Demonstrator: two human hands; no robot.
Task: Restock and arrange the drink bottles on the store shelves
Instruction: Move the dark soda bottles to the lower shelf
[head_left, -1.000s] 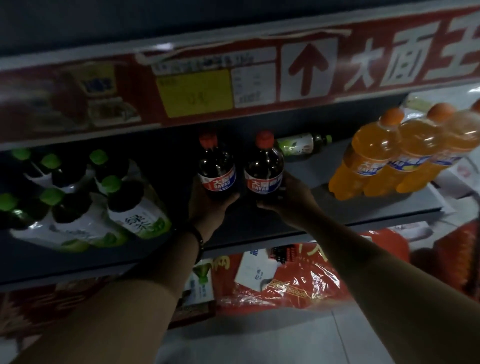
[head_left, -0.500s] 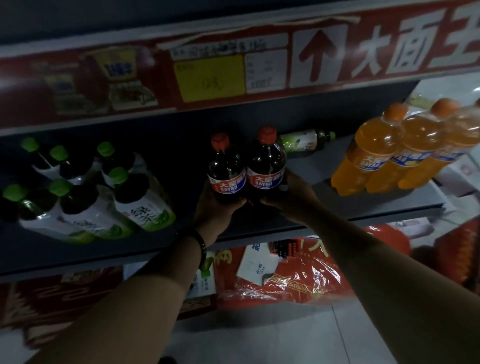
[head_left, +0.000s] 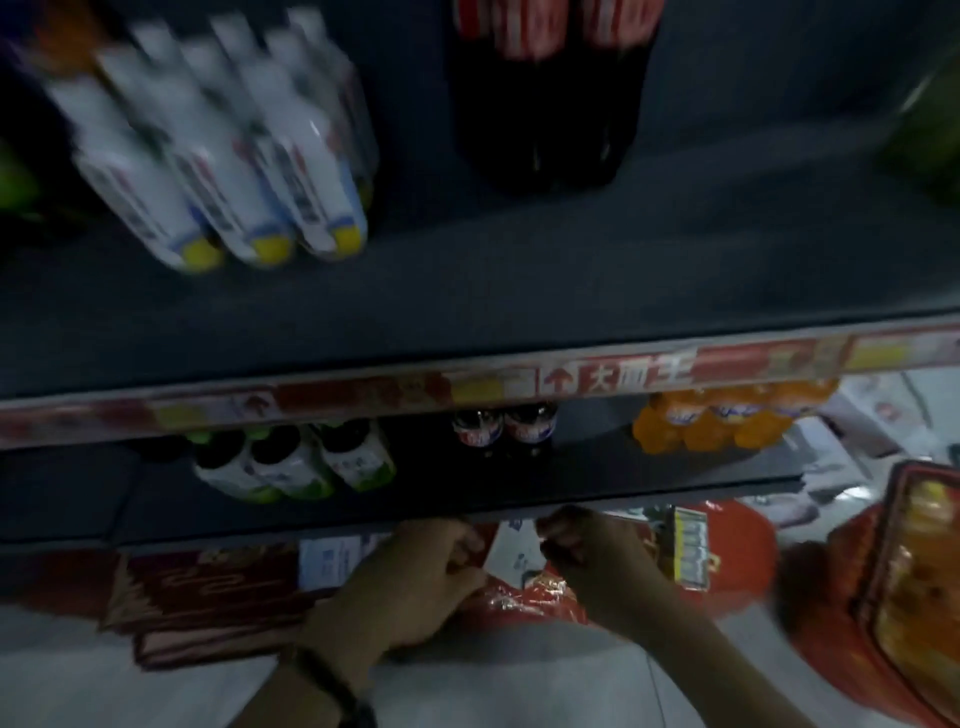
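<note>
Cola bottles (head_left: 530, 423): two, dark plastic with red, white and blue label bands, standing side by side and touching at the middle of the lower shelf (head_left: 623, 483); the caps were hidden behind the price strip (head_left: 363, 395).
Left hand (head_left: 415, 582): below the shelf's front edge, fingers (head_left: 467, 545) curled inward with nothing seen in them; a dark band (head_left: 332, 686) circled the wrist.
Right hand (head_left: 597, 566): just beside the left, knuckles up, fingers curled tight, also empty.
Change: half a second earlier both hands gripped the two cola bottles on the shelf; they had let go and dropped under its edge, and the view had tipped to take in the upper shelf (head_left: 571, 270).
Orange bottles (head_left: 709, 423): three, translucent, in a row right of the colas.
Tea bottles (head_left: 291, 465): three showing, dark tops, white-and-green labels, to the left.
Upper shelf: three blurred white bottles (head_left: 218, 156) with yellow bases in front; two dark bottles (head_left: 550, 93) with red labels.
Below: crinkled red plastic packs (head_left: 540, 597).
</note>
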